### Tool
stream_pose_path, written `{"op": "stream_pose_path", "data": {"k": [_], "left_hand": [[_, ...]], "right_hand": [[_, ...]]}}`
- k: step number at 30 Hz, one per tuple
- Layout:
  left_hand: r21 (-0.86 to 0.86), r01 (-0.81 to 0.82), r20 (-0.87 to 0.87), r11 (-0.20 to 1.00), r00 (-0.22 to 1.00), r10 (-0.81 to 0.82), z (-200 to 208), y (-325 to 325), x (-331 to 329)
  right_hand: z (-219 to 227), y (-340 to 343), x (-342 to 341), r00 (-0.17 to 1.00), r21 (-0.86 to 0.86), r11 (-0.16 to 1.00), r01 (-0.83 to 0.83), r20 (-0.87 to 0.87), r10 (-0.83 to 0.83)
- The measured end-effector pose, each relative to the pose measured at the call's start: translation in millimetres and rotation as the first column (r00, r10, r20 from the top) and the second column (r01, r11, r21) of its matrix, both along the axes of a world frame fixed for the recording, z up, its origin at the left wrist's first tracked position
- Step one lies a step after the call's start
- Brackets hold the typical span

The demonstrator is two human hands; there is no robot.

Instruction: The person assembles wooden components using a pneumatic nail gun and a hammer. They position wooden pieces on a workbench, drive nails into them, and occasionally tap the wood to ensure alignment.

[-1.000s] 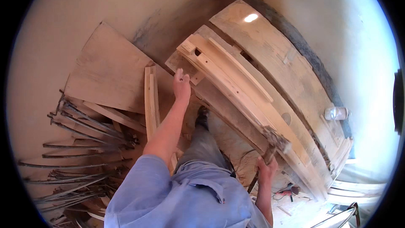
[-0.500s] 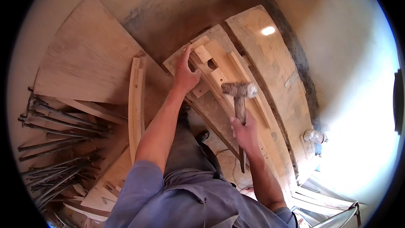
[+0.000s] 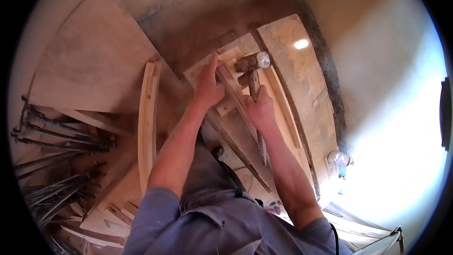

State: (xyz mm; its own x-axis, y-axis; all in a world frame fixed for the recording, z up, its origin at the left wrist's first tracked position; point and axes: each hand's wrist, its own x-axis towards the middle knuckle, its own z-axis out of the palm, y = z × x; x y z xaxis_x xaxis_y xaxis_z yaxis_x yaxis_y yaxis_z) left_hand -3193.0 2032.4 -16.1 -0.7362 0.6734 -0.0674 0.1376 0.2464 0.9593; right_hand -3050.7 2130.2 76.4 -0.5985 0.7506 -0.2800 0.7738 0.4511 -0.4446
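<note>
My right hand [image 3: 260, 108] is wrapped round the handle of a hammer with a thick, worn head [image 3: 252, 62]. The head is over the far end of a long wooden frame [image 3: 283, 106], partly covering a small block there. A narrow length of handle shows below the fist. My left hand [image 3: 208, 86] grips the frame's left rail near the far end, its fingers stretched along the side. Some of those fingertips are hidden by the wood. The frame lies on a worn plank bench [image 3: 222, 134].
A second worn plank [image 3: 314, 94] runs along the right, with a wrapped jar-like object [image 3: 339, 158] on it. To my left a long wooden beam [image 3: 145, 127] stands near a large board [image 3: 89, 52]. Several dark metal clamps [image 3: 52, 160] are stacked at far left.
The hammer and my right hand have moved away from me and slightly left, to the frame's far end. My left hand stays at the rail. The whole view has shifted slightly.
</note>
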Motion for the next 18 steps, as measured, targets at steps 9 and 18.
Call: {"op": "stream_pose_path", "data": {"k": [9, 18], "left_hand": [[0.119, -0.009, -0.088, 0.993, 0.996, 0.019, -18, -2, -3], [-0.087, 0.056, 0.057, 0.995, 0.997, -0.051, 6, -2, 3]], "right_hand": [[101, -4, -21, 0.838, -0.119, 0.974, 0.19, -0.497, -0.224], [44, -5, 0, 0.976, -0.15, 0.988, 0.022, 0.217, 0.011]]}}
